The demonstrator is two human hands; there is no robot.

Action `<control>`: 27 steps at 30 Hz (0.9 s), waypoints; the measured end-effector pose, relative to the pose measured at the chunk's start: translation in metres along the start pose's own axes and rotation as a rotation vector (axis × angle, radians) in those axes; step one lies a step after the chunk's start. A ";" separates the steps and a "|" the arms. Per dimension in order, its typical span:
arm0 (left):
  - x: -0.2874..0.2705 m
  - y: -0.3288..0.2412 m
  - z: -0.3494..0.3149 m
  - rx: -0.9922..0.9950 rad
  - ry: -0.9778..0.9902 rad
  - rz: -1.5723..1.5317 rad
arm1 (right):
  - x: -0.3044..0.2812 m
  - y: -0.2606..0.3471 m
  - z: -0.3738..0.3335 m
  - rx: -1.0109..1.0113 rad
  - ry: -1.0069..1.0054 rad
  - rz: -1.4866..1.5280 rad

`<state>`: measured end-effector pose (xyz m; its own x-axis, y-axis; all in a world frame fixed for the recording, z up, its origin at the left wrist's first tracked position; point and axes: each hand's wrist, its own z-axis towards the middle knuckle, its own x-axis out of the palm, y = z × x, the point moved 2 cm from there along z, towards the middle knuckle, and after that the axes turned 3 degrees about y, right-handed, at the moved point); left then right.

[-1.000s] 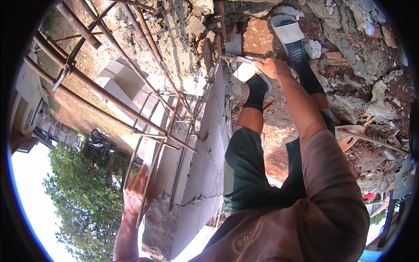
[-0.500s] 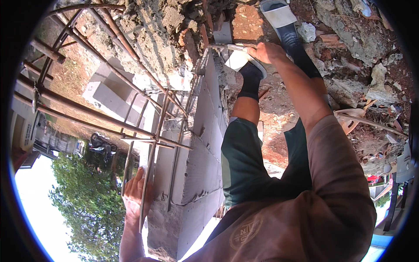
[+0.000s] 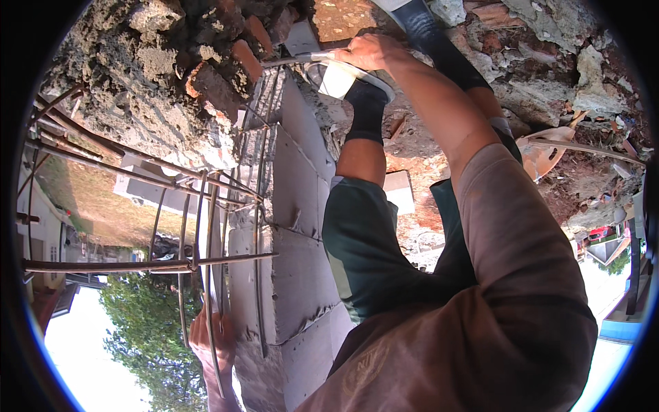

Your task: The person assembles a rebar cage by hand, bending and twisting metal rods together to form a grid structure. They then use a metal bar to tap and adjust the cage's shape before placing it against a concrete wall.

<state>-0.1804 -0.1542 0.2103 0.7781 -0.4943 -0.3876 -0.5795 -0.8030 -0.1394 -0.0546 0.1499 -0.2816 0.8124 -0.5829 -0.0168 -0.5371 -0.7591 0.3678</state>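
Note:
At the top, my right hand (image 3: 367, 51) is closed around a slim grey bar-like tool (image 3: 295, 60). Its left end reaches the far end of a pale grey block wall (image 3: 302, 192); its exact kind does not show. On the wall's left side, at the lower left, is my left hand (image 3: 211, 335). It lies behind thin steel rods (image 3: 208, 309), near a pale narrow strip (image 3: 214, 275) running along the wall. Rods and shade hide its fingers, so its grip is unclear. Several tied reinforcing bars (image 3: 233, 259) stick out leftward from the wall.
Rough mortar and broken bricks (image 3: 233, 89) lie beyond the wall. Rubble (image 3: 549, 89) covers the ground at the upper right, with a bent grey rod (image 3: 583, 145) across it. My sandalled foot (image 3: 365, 103) stands beside the wall. A leafy tree (image 3: 147, 329) shows at lower left.
The view has shifted, so the wall's far end and my right hand appear farther left and higher. The bars look swung round. My left hand appears lower and more shaded; my right hand keeps its grip.

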 end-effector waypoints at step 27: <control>-0.008 -0.023 0.013 -0.157 -0.071 0.141 | -0.028 0.037 0.042 -0.108 -0.104 -0.218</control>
<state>-0.1768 -0.1271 0.2046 0.6698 -0.5851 -0.4573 -0.6323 -0.7723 0.0620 -0.1065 0.1257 -0.3063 0.8754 -0.4400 -0.2001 -0.3203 -0.8380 0.4417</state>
